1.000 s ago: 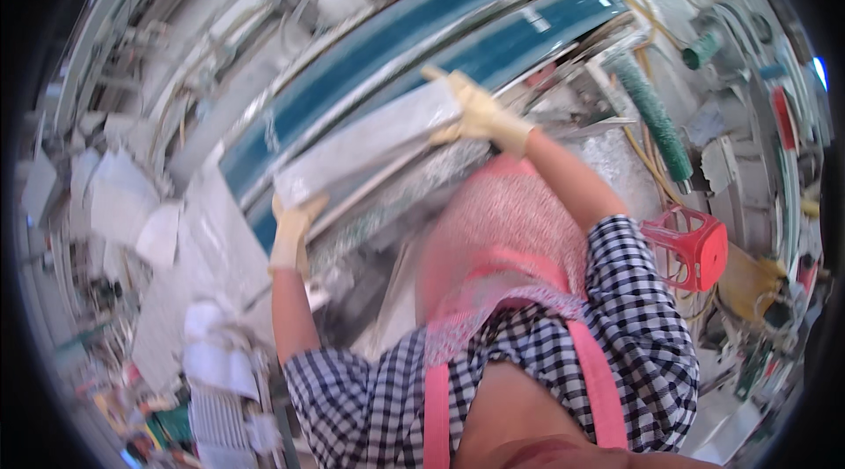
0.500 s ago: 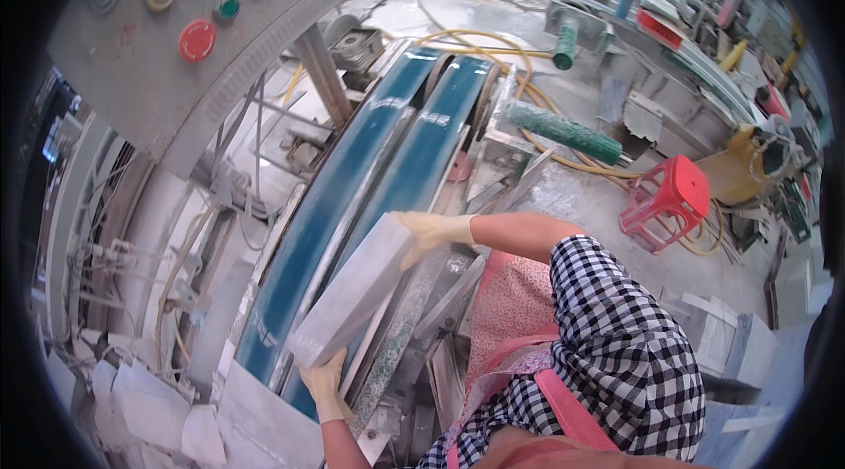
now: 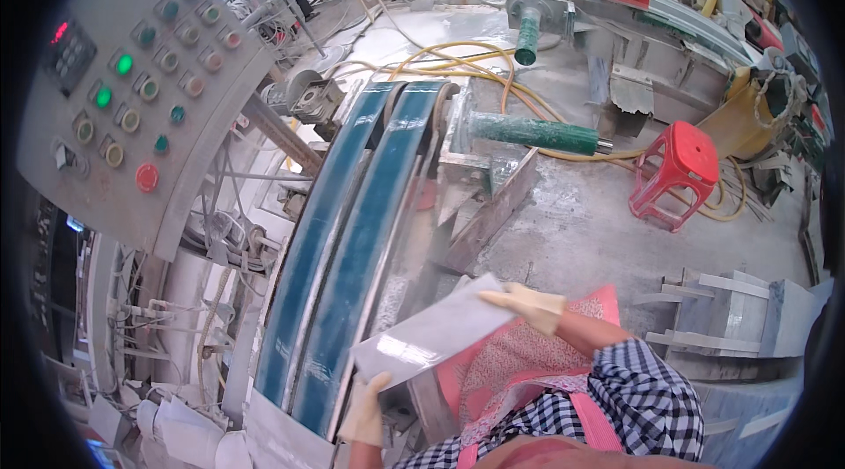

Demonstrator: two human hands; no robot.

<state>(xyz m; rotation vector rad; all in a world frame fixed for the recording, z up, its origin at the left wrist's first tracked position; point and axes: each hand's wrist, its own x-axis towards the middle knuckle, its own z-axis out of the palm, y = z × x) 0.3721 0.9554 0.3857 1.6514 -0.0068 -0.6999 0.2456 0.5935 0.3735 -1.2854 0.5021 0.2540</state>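
A long pale grey stone slab (image 3: 433, 334), its top glossy, is held at both ends in front of my body, just right of the belts. At its far right end my right hand (image 3: 528, 306), in a cream rubber glove, is closed on the edge with the thumb side on top. My left hand (image 3: 365, 409), gloved alike, grips the near left end from below. Beside the slab run two blue-green conveyor belts (image 3: 308, 328), side by side on a metal frame. The fingers under the slab are hidden.
A grey control panel (image 3: 176, 161) with buttons and a red knob stands at left. A green roller (image 3: 537, 133) juts out beyond the belts. At right are a red plastic stool (image 3: 678, 174), yellow hoses (image 3: 563, 155) and stacked slabs (image 3: 735, 315). Broken slab pieces (image 3: 176, 429) lie at lower left.
The slab has come off from over the belts to the right, nearer my body, and its broad face has turned upward. Both hands keep hold of it. More of the control panel is in view.
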